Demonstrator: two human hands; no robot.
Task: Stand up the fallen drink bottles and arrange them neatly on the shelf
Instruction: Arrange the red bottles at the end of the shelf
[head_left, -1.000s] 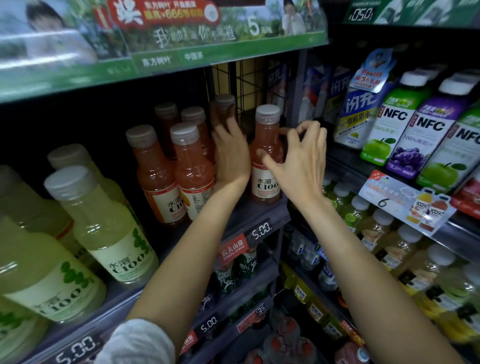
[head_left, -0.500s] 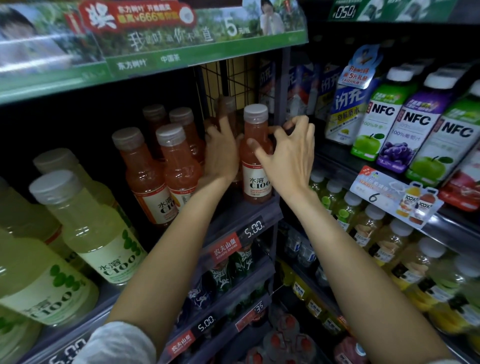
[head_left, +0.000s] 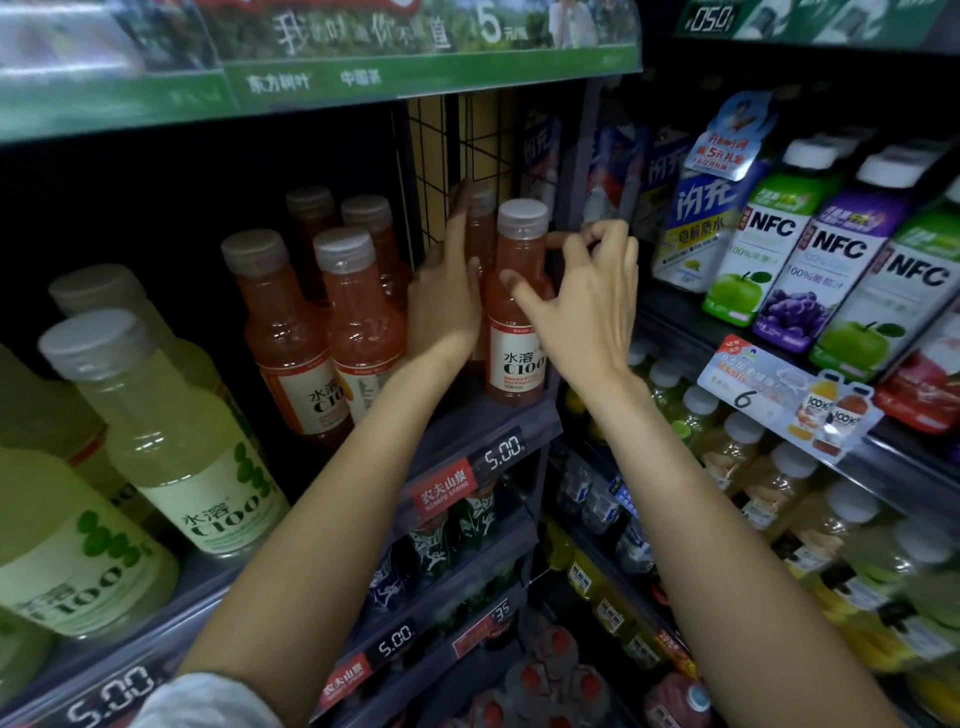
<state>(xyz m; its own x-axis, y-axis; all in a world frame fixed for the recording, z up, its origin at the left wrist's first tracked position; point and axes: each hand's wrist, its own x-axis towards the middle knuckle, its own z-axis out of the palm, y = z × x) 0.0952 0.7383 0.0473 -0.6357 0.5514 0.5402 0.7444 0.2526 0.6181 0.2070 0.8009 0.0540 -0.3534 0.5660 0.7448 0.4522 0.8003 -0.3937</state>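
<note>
Shelf: you stood at a dim store rack, and the shelf (head_left: 467, 431) with its 5.00 price strip carried the orange bottles beside a black wire divider (head_left: 457, 150).
Landmark: the front orange bottle (head_left: 519, 312) stood upright at the shelf's front right corner, label facing you.
Change: half a second before, your right thumb lay on that bottle's shoulder; it had since lifted a little, and the bottle stood on its own.
Meaning: this bottle looked placed, so only squaring the row seemed left here.
Left hand (head_left: 447, 306): flat and open just left of the front bottle, fingers pointing up along the rear bottle (head_left: 475, 218) behind it; you gripped nothing, though contact there was hard to tell.
Right hand (head_left: 587, 312): just right of it, fingers loosely curled near the neck, thumb towards the shoulder, holding nothing.
Neighbours: four more orange bottles (head_left: 358, 312) stood left of it.
</note>
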